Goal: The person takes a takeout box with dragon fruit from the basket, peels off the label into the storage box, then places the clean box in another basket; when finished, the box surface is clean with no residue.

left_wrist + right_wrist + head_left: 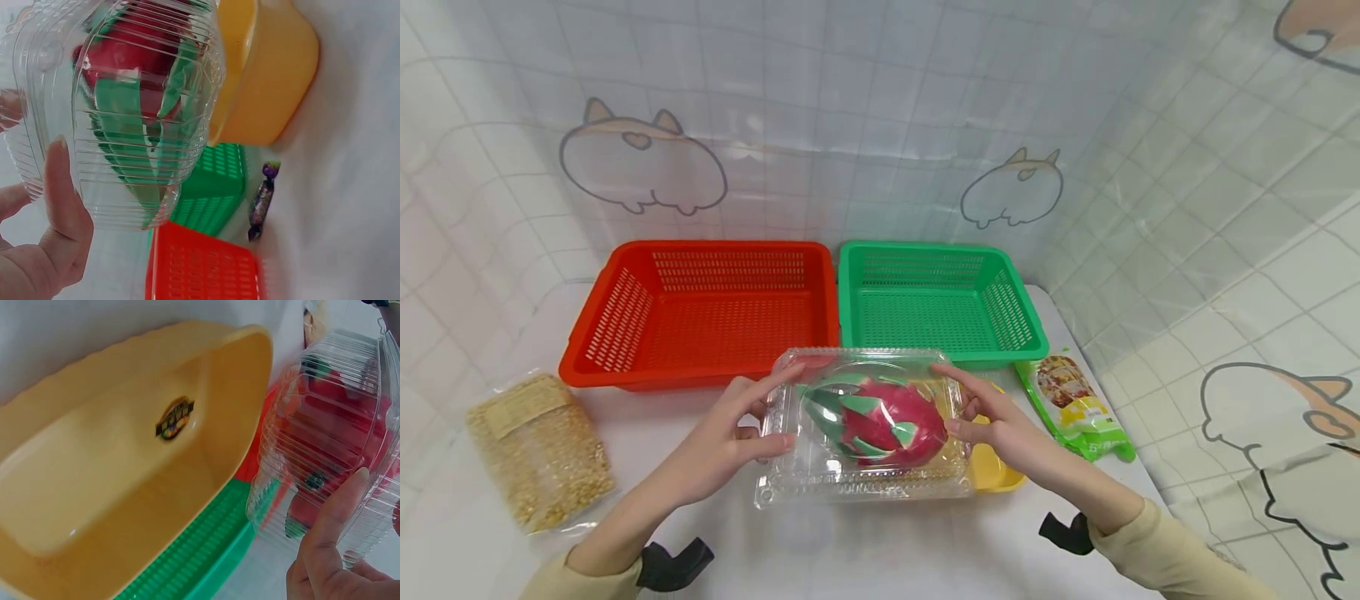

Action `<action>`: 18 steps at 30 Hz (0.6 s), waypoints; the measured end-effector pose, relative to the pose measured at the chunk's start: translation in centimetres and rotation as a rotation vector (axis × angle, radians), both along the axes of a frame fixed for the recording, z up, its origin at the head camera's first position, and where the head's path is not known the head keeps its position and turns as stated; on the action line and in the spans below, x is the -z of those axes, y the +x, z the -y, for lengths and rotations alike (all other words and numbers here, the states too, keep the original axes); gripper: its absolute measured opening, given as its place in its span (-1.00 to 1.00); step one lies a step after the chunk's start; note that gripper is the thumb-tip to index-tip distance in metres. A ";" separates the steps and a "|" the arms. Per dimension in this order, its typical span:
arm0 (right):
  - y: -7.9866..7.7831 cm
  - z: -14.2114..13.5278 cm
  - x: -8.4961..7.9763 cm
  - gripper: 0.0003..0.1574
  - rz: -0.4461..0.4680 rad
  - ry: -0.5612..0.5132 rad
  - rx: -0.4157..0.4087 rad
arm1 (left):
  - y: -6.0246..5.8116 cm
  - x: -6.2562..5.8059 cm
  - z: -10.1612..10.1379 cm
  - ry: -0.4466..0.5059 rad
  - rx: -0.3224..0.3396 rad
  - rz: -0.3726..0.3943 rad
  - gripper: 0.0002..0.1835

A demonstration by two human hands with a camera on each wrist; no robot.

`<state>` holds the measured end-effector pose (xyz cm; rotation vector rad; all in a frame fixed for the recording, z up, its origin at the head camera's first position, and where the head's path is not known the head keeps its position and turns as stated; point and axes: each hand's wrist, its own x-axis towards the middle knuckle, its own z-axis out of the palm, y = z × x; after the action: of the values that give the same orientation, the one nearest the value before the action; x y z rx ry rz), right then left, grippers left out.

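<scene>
Both hands hold a clear plastic clamshell box (865, 485) up over the table, one at each end. Inside lies a dragon fruit (883, 421), pinkish red with green scales, visible through the closed lid. My left hand (741, 425) grips the left end, thumb on the near side and forefinger along the top edge. At the right end my right hand (1000, 417) grips it in the same way. Below and partly hidden by the box is a yellow basin (996, 471); the right wrist view shows its inside (94, 462) with a small dark label (175, 419).
A red basket (730, 325) and a green basket (925, 317) stand side by side at the back. At the left lies a bag of yellow kernels (542, 450), at the right a green food packet (1075, 404). A purple-wrapped candy (262, 200) lies by the basin.
</scene>
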<state>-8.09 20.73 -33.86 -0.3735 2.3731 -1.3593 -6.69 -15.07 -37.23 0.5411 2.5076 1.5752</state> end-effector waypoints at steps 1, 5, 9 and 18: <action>0.0 -0.1 -0.1 -0.16 -0.008 -0.006 0.007 | -0.2 -0.1 -0.1 0.000 0.005 -0.009 -0.23; -0.3 -0.5 -0.5 -0.16 -0.038 -0.019 0.031 | -1.2 -0.6 -0.7 0.006 0.023 -0.029 -0.22; -1.0 -0.8 -0.6 -0.16 -0.049 -0.036 0.039 | -2.2 -0.9 -1.2 -0.014 0.032 -0.032 -0.23; -3.2 -1.8 -1.5 -0.20 -0.035 0.004 0.055 | -5.0 -1.6 -2.4 -0.052 0.027 -0.048 -0.19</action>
<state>-11.27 22.57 -32.38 -0.3362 2.4313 -1.3831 -11.74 -12.64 -35.63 0.6107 2.5573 1.5003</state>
